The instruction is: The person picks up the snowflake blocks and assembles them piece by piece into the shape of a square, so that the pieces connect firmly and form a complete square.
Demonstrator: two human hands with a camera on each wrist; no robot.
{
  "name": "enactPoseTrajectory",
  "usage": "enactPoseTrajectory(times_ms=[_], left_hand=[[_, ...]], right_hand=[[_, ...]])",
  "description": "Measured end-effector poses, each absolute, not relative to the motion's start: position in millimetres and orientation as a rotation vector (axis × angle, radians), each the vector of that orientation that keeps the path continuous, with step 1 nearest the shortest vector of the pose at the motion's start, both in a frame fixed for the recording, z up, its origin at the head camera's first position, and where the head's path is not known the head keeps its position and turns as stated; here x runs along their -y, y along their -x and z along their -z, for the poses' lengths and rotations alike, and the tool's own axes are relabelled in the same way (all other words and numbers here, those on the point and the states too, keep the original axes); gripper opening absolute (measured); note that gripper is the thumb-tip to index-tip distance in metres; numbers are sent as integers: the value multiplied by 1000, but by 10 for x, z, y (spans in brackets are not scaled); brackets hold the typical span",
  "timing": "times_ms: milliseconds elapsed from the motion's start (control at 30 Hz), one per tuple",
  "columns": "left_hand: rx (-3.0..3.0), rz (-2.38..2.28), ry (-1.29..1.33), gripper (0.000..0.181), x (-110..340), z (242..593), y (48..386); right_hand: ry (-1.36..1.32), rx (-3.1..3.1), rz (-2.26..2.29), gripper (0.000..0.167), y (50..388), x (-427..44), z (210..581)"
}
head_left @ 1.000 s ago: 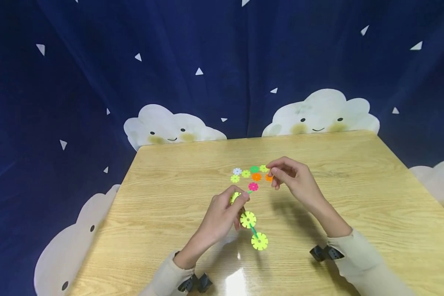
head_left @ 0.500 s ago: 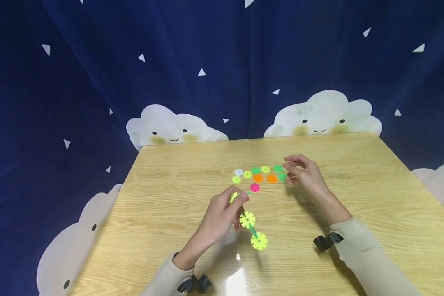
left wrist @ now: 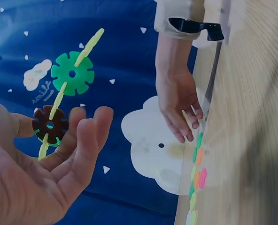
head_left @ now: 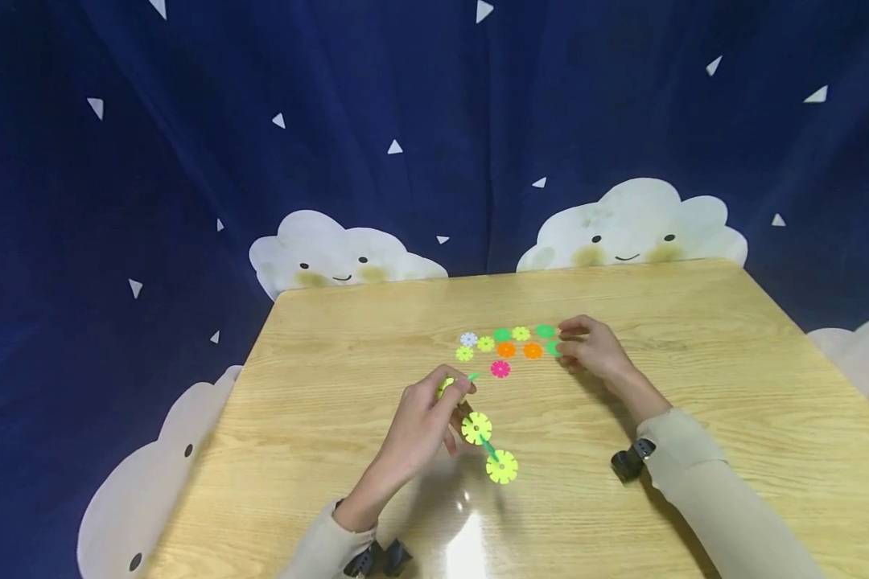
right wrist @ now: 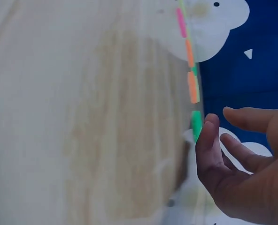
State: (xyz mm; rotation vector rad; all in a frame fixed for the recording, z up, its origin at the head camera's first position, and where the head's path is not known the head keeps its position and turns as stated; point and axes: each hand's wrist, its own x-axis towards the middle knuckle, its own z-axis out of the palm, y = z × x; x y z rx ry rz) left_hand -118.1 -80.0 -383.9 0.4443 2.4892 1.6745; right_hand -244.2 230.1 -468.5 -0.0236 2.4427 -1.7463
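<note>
My left hand (head_left: pixel 416 422) holds up a chain of interlocked notched plastic discs, pinching it at a brown disc (left wrist: pixel 60 125) between thumb and fingers. Yellow discs (head_left: pixel 508 473) and a green disc (left wrist: pixel 85 75) alternate along the chain; part of it is hidden by the fingers. At the right end of the loose discs is my right hand (head_left: pixel 603 354), its fingers loosely bent and apart, with nothing seen between them. Closest to its fingertips are a green disc (head_left: pixel 553 348) and, just behind, another green disc (head_left: pixel 545 330).
Loose discs lie flat on the wooden table (head_left: pixel 319 362): two orange discs (head_left: pixel 533 351), a pink disc (head_left: pixel 500 369), a white disc (head_left: pixel 468 339), several yellow and green ones. A dark blue curtain (head_left: pixel 376 96) with clouds hangs behind the table's far edge.
My right hand has moved right, from beside an orange disc to the green discs, and has come down slightly. My left hand, still holding the chain, has shifted a little left.
</note>
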Motion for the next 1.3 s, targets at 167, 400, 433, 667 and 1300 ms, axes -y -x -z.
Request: enactPoseTrajectory(times_ms=[167,400,433,667,1300], left_hand=[[-2516,-1658,-434,33,818,3856,1183],[-2528,-1660,-445,33,823,3842,1201],[-2527,-1661,-443,34,822,3840,1202],[-2528,-1676,-440,35,823,3849,1196],[-2523,-1673,-450,35,817,3850,1208]], right_hand=[[-11,-2512,1643,49,2486,-2259,4755],[-31,-2685,1504,39,2556,-2168,4763],[-39,-2707,1482,37,2561,-2160,4760],[-47,-2808,1326,31,2576,-2143,4719],[42,-2670,1338,17,2425,-2171,4705]])
